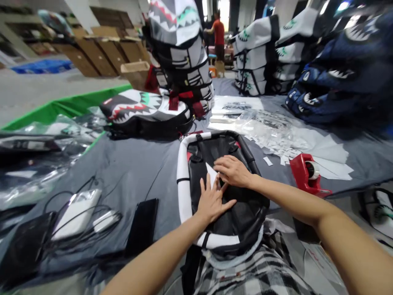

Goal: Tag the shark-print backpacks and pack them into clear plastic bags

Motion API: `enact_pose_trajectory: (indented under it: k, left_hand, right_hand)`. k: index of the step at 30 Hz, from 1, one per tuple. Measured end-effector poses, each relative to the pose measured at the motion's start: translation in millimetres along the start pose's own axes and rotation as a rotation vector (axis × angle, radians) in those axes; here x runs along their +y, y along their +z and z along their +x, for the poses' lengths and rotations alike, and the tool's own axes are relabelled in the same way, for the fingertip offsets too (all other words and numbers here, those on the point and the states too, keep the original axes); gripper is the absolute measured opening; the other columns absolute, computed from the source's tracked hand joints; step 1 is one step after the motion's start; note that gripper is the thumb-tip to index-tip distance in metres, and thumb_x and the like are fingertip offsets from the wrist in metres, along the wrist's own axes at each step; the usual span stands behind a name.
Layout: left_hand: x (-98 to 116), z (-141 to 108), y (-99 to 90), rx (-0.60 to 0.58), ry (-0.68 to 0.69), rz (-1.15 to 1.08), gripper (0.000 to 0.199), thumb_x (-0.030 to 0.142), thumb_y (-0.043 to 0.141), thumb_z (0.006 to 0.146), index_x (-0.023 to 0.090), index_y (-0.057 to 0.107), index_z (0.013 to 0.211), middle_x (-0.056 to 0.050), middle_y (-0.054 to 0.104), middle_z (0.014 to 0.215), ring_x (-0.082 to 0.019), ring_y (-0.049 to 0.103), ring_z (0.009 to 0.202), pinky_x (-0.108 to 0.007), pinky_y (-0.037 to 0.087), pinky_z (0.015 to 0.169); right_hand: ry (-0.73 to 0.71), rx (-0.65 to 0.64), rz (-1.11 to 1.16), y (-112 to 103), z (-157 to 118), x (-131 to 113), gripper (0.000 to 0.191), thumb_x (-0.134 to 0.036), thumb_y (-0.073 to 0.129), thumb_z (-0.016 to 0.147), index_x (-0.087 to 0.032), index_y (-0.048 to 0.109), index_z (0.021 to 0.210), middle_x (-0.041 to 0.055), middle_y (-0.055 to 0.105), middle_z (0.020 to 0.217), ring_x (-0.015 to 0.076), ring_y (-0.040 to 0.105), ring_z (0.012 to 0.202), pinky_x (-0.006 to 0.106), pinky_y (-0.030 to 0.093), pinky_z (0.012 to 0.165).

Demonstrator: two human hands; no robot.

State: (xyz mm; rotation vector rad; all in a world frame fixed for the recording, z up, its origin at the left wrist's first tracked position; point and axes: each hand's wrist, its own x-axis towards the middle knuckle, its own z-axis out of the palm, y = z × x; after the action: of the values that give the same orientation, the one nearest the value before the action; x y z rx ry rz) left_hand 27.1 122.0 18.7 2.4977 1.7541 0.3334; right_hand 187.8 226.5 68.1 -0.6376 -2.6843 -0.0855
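A black backpack (245, 207) with white and black edging lies in front of me, its near end against a checked garment. My left hand (212, 201) rests on it with the fingers spread. My right hand (233, 170) lies just beyond, fingers stretched and slightly bent, touching down close to the left fingertips. A small white piece, like paper or a label (211, 170), shows between the hands on the black surface. The fingers cover part of it.
A red tape dispenser (307, 175) stands right, near white scraps and clear plastic bags (260, 123). Left lie a black phone (143, 223), a white power bank (76, 213) and cables. Shark-mouth backpacks (144, 106) are stacked behind. A person in an orange top (218, 32) stands far back.
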Motion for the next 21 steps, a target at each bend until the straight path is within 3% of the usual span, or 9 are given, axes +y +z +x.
enact_pose_trajectory:
  k: [3, 7, 9, 12, 15, 18, 21]
  left_hand:
    - [0, -2, 5.9, 0.100, -0.001, 0.026, 0.074, 0.063, 0.052, 0.090, 0.028, 0.038, 0.154, -0.012, 0.039, 0.159, -0.045, 0.026, 0.148, -0.067, 0.023, 0.116]
    - [-14, 24, -0.6, 0.201, 0.005, 0.049, 0.064, 0.047, 0.042, 0.098, 0.014, 0.038, 0.153, -0.017, 0.052, 0.148, -0.034, 0.047, 0.138, -0.056, 0.037, 0.113]
    - [-21, 49, -9.2, 0.226, -0.032, 0.089, 0.061, 0.046, 0.040, 0.099, 0.013, 0.040, 0.151, -0.017, 0.049, 0.151, -0.034, 0.046, 0.139, -0.058, 0.035, 0.115]
    - [-32, 83, -16.4, 0.196, -0.086, 0.158, 0.060, 0.046, 0.040, 0.100, 0.016, 0.043, 0.151, -0.014, 0.038, 0.159, -0.038, 0.031, 0.148, -0.060, 0.028, 0.117]
    - [-39, 99, -9.4, 0.120, -0.100, 0.181, 0.060, 0.049, 0.038, 0.100, 0.019, 0.042, 0.152, -0.012, 0.039, 0.159, -0.040, 0.023, 0.151, -0.061, 0.026, 0.118]
    - [-42, 100, 1.6, 0.093, -0.114, 0.182, 0.063, 0.054, 0.034, 0.101, 0.022, 0.037, 0.154, -0.009, 0.038, 0.160, -0.039, 0.019, 0.152, -0.061, 0.023, 0.119]
    - [-43, 99, 6.1, 0.103, -0.129, 0.162, 0.062, 0.056, 0.033, 0.100, 0.024, 0.037, 0.154, -0.006, 0.038, 0.160, -0.038, 0.019, 0.152, -0.060, 0.023, 0.120]
  right_hand:
    - [0.295, -0.084, -0.044, 8, 6, 23, 0.041, -0.032, 0.047, 0.100, -0.020, 0.054, 0.140, 0.0119, 0.047, 0.153, 0.0259, 0.039, 0.143, 0.050, 0.029, 0.118]
    - [0.368, -0.153, -0.012, 31, -3, 35, 0.044, -0.036, 0.044, 0.102, -0.022, 0.052, 0.143, 0.0096, 0.042, 0.157, 0.0263, 0.034, 0.148, 0.052, 0.025, 0.121]
    - [0.365, -0.096, 0.031, 39, -7, 32, 0.042, -0.035, 0.046, 0.102, -0.022, 0.054, 0.141, 0.0093, 0.045, 0.156, 0.0259, 0.036, 0.147, 0.052, 0.025, 0.122]
    - [0.401, 0.052, 0.141, 42, -10, 31, 0.037, -0.025, 0.047, 0.099, -0.020, 0.059, 0.134, 0.0109, 0.057, 0.144, 0.0221, 0.049, 0.137, 0.045, 0.034, 0.119]
    - [0.445, 0.254, 0.183, 27, -9, 49, 0.035, -0.022, 0.045, 0.097, -0.019, 0.060, 0.129, 0.0116, 0.063, 0.131, 0.0187, 0.057, 0.125, 0.036, 0.043, 0.110]
    - [0.526, 0.369, 0.007, -2, -5, 95, 0.041, -0.026, 0.050, 0.095, -0.018, 0.057, 0.134, 0.0146, 0.059, 0.136, 0.0249, 0.051, 0.129, 0.042, 0.039, 0.111]
    - [0.819, 0.372, -0.164, -32, -1, 156, 0.057, -0.028, 0.061, 0.087, -0.014, 0.050, 0.142, 0.0208, 0.049, 0.146, 0.0334, 0.042, 0.136, 0.049, 0.032, 0.112]
